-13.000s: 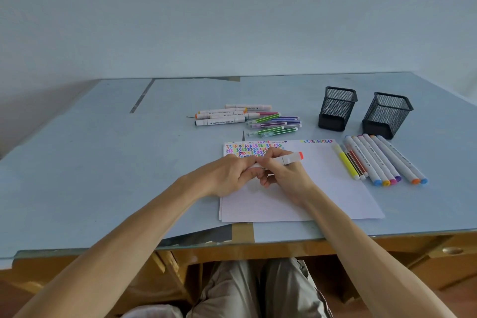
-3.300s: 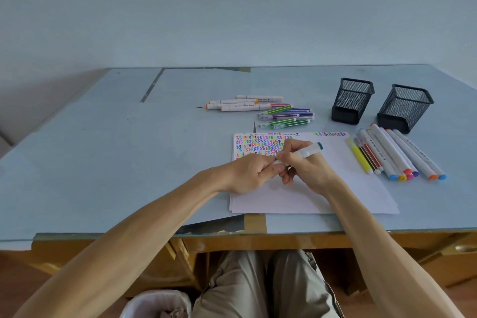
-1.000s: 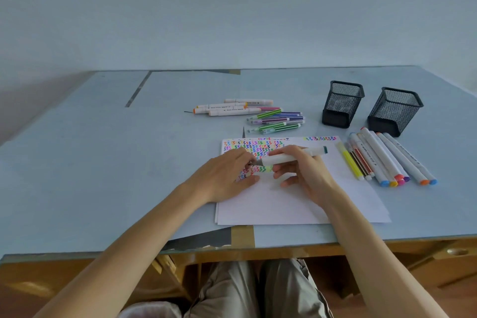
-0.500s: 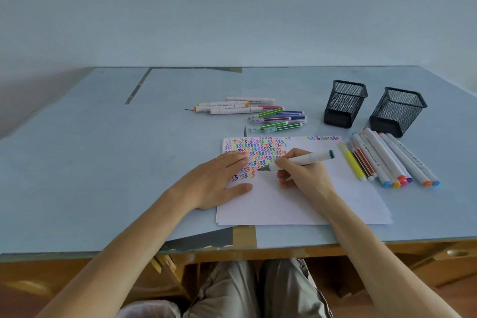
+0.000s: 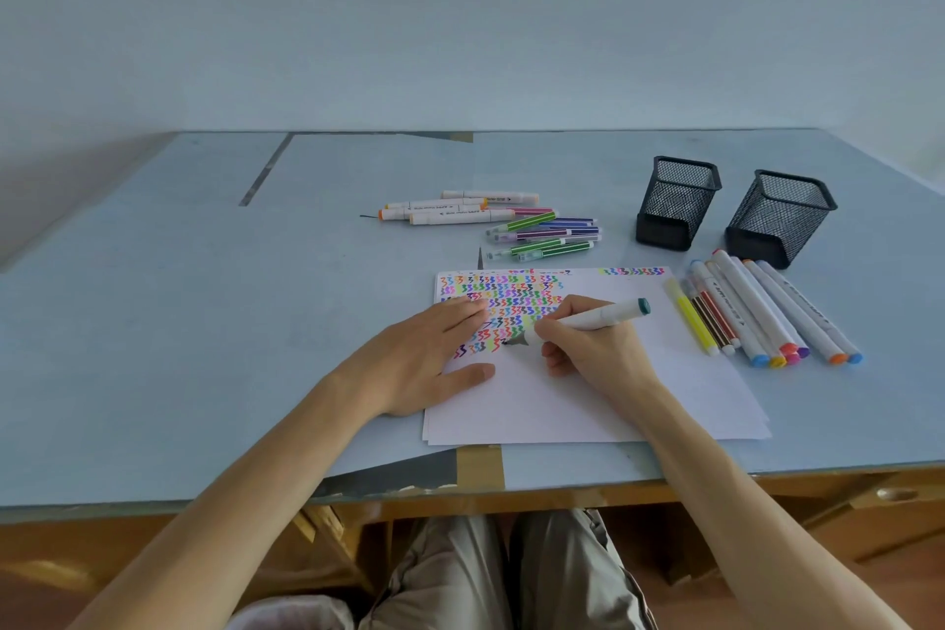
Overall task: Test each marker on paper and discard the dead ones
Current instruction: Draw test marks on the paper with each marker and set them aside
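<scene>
Two piles tell most of the story here. On the far side of the tabletop (image 5: 204, 322) there's a loose bunch of markers (image 5: 491, 223), some fat white ones and some thin striped ones, and I'd guess those are already tested. Off to the right of the paper (image 5: 588, 404) sits a neat row of markers (image 5: 757, 312), probably still waiting their turn, so my bet is we're around halfway.

Right hand (image 5: 593, 348) is pinching a white marker with a teal end cap (image 5: 593, 317), dark tip touching the sheet just at the end of the lowest line of squiggles (image 5: 503, 307). Can't tell yet if it's leaving ink. Left hand (image 5: 424, 363) lies flat with fingers spread, pressing the left edge of the paper down.

Both black mesh cups (image 5: 675, 202) (image 5: 780, 217) at the far right look empty from this angle, so no obvious sign of dead ones being binned there.
</scene>
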